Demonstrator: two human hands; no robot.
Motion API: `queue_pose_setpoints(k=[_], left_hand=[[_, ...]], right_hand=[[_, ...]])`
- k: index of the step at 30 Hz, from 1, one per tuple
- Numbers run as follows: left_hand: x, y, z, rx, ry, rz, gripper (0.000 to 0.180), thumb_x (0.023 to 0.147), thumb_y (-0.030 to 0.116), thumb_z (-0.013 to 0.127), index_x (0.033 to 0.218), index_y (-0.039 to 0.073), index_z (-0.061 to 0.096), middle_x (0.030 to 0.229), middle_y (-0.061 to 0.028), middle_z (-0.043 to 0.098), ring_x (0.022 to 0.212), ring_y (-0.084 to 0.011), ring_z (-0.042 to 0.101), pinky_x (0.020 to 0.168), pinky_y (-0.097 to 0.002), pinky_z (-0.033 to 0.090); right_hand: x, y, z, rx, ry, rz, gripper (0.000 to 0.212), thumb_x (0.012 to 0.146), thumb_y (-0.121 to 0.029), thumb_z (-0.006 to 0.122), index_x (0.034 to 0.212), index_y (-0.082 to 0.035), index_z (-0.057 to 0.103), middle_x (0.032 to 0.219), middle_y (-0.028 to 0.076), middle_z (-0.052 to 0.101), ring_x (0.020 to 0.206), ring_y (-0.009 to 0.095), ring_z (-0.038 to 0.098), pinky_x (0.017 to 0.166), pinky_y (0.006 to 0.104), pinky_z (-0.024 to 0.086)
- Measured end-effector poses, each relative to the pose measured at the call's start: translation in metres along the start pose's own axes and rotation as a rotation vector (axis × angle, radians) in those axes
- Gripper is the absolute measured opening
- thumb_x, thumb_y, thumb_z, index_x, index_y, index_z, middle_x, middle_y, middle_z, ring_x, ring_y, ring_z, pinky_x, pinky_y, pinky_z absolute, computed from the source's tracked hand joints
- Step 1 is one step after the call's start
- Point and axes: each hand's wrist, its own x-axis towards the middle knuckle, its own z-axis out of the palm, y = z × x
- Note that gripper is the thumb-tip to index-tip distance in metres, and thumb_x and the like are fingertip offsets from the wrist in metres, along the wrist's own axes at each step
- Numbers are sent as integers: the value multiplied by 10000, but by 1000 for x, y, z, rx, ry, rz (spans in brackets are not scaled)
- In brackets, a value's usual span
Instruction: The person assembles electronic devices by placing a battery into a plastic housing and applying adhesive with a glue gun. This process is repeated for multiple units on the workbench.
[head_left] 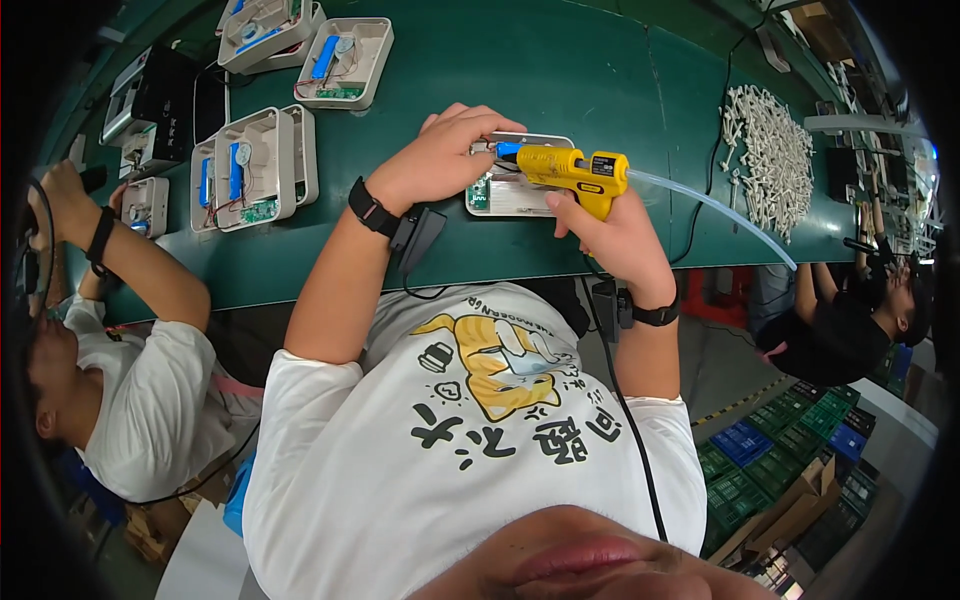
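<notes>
A yellow glue gun (552, 167) is gripped in my right hand (612, 232), its nozzle pointing left over a white plastic case (530, 204). From its back end a long translucent glue stick (715, 205) trails off to the right. My left hand (442, 152) is closed on the left side of the case, fingers bent over its far edge; the fingertips are partly hidden. Inside the case, a green circuit board (480, 196) shows at the left. A blue cylindrical battery (508, 149) lies by the nozzle, partly covered by the gun.
Similar open cases (345, 62) with blue batteries and wires stand at the left on the green table (560, 60). A pile of small white parts (765, 155) lies at the right, beside a black cable (715, 150). Co-workers sit left (140, 400) and right (840, 325).
</notes>
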Motion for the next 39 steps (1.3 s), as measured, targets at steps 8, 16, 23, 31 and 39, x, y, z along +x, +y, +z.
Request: queue_pose_setpoints(k=[8,16,23,31,39], left_hand=[[-2,0,-1,29,2,28,501,914,107,602,1398,192,705,1281,-9,694,1206,-242,588,1118,-429,376],[7,7,-5,7,-42,30,508,937,46,563,1433,93,665,1335,-63,674,1290,-278,565,1176,-406,378],[-13,16,-21,-182,34,-179,388,985,7,588,1359,-9,692,1110,-106,741,903,-189,727,787,-300,579],[62,44,-11,-398,84,-340,364,1057,108,615,1395,0,691,1016,-64,758,639,-96,656,548,-233,487],[211,-10,8,-488,539,-282,374,1059,203,673,1330,-54,702,996,-140,791,663,-175,759,554,-307,571]], right_hand=[[6,14,0,-60,60,-149,280,1005,-248,797,1133,-19,699,841,-16,696,710,43,601,620,233,477],[10,7,-5,-76,20,-155,267,996,-220,800,1141,-11,716,952,-2,733,850,92,653,777,283,539],[-11,48,-37,-20,160,-291,326,1011,-236,774,1254,-28,714,1021,25,754,851,103,665,759,277,557],[-27,126,-78,508,406,-361,400,1058,-164,664,1425,-16,606,1105,103,794,717,55,625,624,224,530],[-27,153,-71,511,553,-463,332,1082,-143,614,1370,19,580,1197,231,762,674,131,617,653,290,532]])
